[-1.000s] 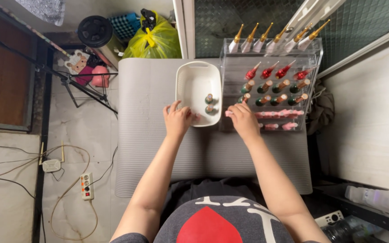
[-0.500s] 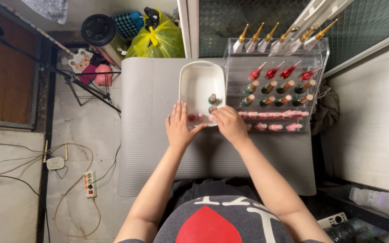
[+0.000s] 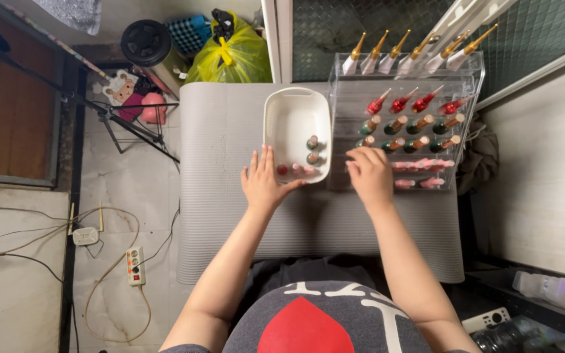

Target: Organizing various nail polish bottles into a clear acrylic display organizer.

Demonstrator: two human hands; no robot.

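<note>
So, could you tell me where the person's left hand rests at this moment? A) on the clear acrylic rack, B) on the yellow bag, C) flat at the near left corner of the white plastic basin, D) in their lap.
C: the left hand lies open, fingers spread, against the near corner of the white plastic basin, while the right hand is at the clear acrylic rack.

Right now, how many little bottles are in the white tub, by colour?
Green bottles in the white tub: 2
Pink bottles, in a row by the left hand: 3
Total: 5
</note>
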